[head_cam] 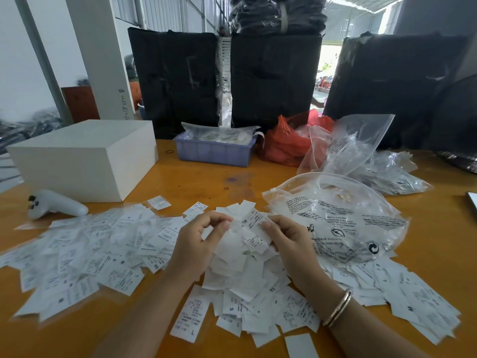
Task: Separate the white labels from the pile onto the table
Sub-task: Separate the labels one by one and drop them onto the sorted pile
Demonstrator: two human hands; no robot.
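Fingers of both hands curl in toward each other over the middle of the pile: the left hand (200, 237) pinches the edge of a bunch of white labels (254, 229) between thumb and bent fingers, and the right hand (287, 237) grips the same bunch from the other side, its thumb lying on a printed label marked XL. The bunch is lifted just above the pile, between the two hands.

The orange table (196, 177) carries everything. At its far edge stand three tall black wrapped bundles (273, 81). A white box (85, 157) sits at the far left of the table. The pile of labels (247, 288) heaps up under the hands and runs toward the near edge, while a wide, flatter spread of labels (85, 254) covers the table to the left and more lie scattered to the right (413, 301). A large clear printed plastic bag (343, 215) lies just right of the right hand, touching the labels, with further clear bags (361, 151) behind it. A red plastic bag (286, 143) sits beside a blue tray (214, 152) holding packets. A white handheld controller (55, 204) lies in front of the box. A thin bangle (338, 307) circles the right wrist.
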